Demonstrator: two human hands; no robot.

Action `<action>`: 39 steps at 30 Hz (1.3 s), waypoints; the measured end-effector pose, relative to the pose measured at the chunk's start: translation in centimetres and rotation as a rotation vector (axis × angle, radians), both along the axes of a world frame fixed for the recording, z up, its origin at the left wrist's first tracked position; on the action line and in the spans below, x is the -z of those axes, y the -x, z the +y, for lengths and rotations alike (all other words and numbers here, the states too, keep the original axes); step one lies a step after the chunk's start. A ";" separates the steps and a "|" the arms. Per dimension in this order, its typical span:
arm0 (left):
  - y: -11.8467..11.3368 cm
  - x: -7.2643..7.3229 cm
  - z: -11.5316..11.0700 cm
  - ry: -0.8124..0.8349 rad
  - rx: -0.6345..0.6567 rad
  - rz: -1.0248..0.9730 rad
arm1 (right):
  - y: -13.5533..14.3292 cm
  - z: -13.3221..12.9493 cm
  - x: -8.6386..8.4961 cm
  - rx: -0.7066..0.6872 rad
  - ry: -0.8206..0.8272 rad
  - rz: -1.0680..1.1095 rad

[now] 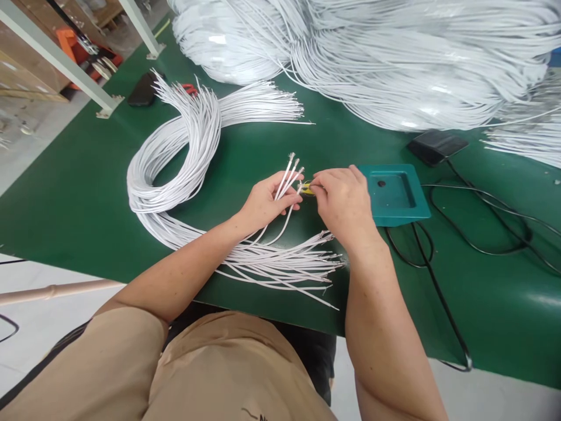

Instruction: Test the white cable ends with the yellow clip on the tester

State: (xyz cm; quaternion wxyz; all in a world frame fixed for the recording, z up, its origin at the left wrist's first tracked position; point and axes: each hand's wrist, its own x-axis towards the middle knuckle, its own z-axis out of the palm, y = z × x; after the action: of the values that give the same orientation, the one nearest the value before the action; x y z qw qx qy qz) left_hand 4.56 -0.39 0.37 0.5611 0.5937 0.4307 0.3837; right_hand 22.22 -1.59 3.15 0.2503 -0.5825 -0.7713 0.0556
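Several white cables [283, 182] stand fanned out in my left hand [268, 202], pinched between thumb and fingers, their frayed ends pointing up. My right hand [343, 196] is closed around a small tool with a yellow part [307, 189], whose tip meets the end of one cable. Most of that tool is hidden by my fingers, so its kind does not show. Below both hands lie the loose ends of a coiled bundle of white cables [175, 158], which curls to the left on the green table [79, 199].
Beside my right hand sits a teal tray-like device [397, 196]. Black cords [486, 245] trail right of it, near a black box [438, 146]. A large heap of white cables [394, 64] fills the back. A dark object [144, 90] and red handles [190, 89] lie at back left.
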 end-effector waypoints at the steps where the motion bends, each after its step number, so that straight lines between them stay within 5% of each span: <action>1: 0.0 0.0 0.1 0.023 -0.005 -0.007 | -0.2 0.0 0.1 0.028 -0.033 -0.077; 6: -0.1 0.2 0.6 0.115 -0.021 -0.001 | -0.7 0.0 0.8 0.046 -0.068 -0.271; 21: -0.3 0.8 1.1 0.177 -0.070 0.139 | -1.0 0.5 0.7 0.049 -0.110 -0.251; 27: -0.3 0.3 1.0 0.215 -0.055 0.094 | -2.2 0.2 0.9 0.444 -0.214 -0.205; 29: -0.1 0.1 1.1 0.231 -0.052 0.082 | -2.7 0.3 1.5 0.480 -0.240 -0.209; 36: 1.0 0.0 1.2 0.182 -0.082 0.045 | -2.3 0.3 0.8 0.441 -0.240 -0.166; 39: 1.3 0.2 1.2 0.164 -0.072 0.014 | -0.7 -0.3 -0.5 0.188 -0.168 -0.015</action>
State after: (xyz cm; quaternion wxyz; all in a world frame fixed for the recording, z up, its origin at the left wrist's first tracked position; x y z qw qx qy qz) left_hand 3.28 0.81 0.18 0.5906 0.5324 0.4857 0.3630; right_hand 22.89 -1.84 3.68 0.2966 -0.6295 -0.7172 -0.0375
